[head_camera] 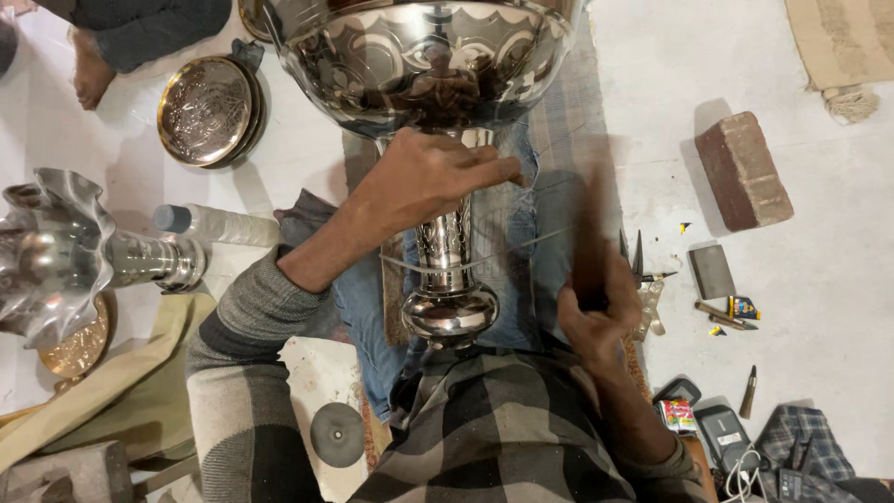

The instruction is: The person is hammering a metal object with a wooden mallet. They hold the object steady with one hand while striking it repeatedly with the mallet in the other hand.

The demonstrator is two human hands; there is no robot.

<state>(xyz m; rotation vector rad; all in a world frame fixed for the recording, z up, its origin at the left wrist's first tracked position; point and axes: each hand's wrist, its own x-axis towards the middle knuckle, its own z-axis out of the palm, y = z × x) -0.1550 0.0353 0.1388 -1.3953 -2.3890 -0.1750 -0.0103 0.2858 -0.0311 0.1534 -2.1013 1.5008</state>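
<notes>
On the person's lap, a large silver goblet lies with its engraved bowl pointing away and its round base knob near the chest. The left hand is closed around the stem just under the bowl, fingers wrapped over it. The right hand is curled shut beside the right thigh, gripping a thin tool that is blurred; what kind it is cannot be told. To the right on the floor sit a brick, a small grey block and pliers. To the left lie a fluted silver vase, a bottle and stacked engraved plates.
</notes>
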